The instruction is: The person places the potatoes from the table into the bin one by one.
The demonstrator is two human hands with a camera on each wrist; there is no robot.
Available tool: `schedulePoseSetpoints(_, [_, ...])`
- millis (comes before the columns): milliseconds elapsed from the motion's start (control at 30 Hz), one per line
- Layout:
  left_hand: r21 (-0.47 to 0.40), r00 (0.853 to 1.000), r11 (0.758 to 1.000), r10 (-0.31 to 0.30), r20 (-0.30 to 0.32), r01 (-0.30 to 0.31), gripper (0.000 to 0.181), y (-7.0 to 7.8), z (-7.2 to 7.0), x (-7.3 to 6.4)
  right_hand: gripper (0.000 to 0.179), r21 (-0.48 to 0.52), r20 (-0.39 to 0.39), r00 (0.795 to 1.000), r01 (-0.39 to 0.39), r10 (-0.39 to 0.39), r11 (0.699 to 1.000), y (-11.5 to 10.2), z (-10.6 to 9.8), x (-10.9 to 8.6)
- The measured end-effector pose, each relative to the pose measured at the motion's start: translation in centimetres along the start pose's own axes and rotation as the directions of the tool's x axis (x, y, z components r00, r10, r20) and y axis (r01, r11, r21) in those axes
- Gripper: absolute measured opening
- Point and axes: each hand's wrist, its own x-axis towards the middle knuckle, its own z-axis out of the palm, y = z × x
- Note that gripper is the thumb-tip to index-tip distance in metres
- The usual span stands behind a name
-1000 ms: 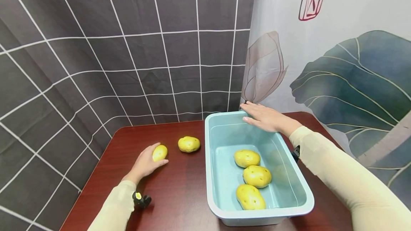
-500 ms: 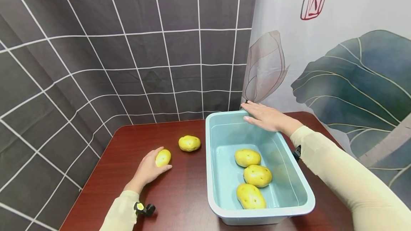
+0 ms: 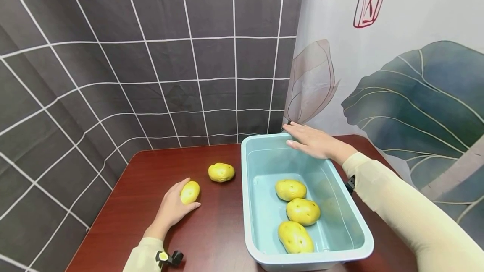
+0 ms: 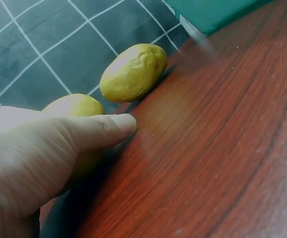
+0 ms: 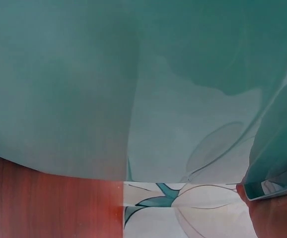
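Note:
On the left of the table my left hand holds a yellow potato, thumb on the near side and fingers along the far side. In the left wrist view that potato is partly hidden behind the thumb. A second potato lies a little farther back and to the right. My right hand rests on the far right corner of a light blue tub, fingers extended over the rim and thumb over the inside. Inside the tub lie three potatoes.
The dark red wooden table ends at a grey curtain with a white grid. A white curtain with a leaf print hangs behind on the right. The tub's walls stand between the left hand and the potatoes inside.
My left hand and the potato in it have shifted slightly toward me, away from the back of the table. The right hand stays on the tub's corner. The view has tilted a little.

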Motion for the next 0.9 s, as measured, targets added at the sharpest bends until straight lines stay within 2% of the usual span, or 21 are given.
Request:
schedulePoseSetpoints(133, [0.002,1.000,1.000,-0.010,-0.007,0.010,0.087,0.16,-0.01,-0.20,0.071,0.006,0.002,1.000,-0.002,0.002,1.000,-0.02,0.06,-0.14])
schedulePoseSetpoints(300, [0.015,0.999,0.999,0.035,-0.032,-0.035,0.085,-0.02,0.15,-0.18,0.071,0.009,0.006,1.000,-0.008,0.008,1.000,-0.17,-0.05,-0.23])
schedulePoseSetpoints(533, [0.000,0.999,1.000,-0.015,-0.041,0.015,0.086,0.10,0.16,-0.47,0.071,0.004,0.005,1.000,-0.004,0.004,1.000,-0.02,-0.03,0.00])
schedulePoseSetpoints(767, [0.009,0.996,0.997,0.072,-0.052,-0.072,0.083,0.16,0.06,-0.40,0.072,0.006,0.006,1.000,-0.010,0.010,1.000,-0.03,0.05,-0.11])
schedulePoseSetpoints(900, [-0.002,0.997,0.998,0.067,-0.042,-0.068,0.083,0.24,0.09,-0.42,0.072,0.016,0.007,1.000,-0.010,0.010,1.000,-0.16,-0.08,-0.15])
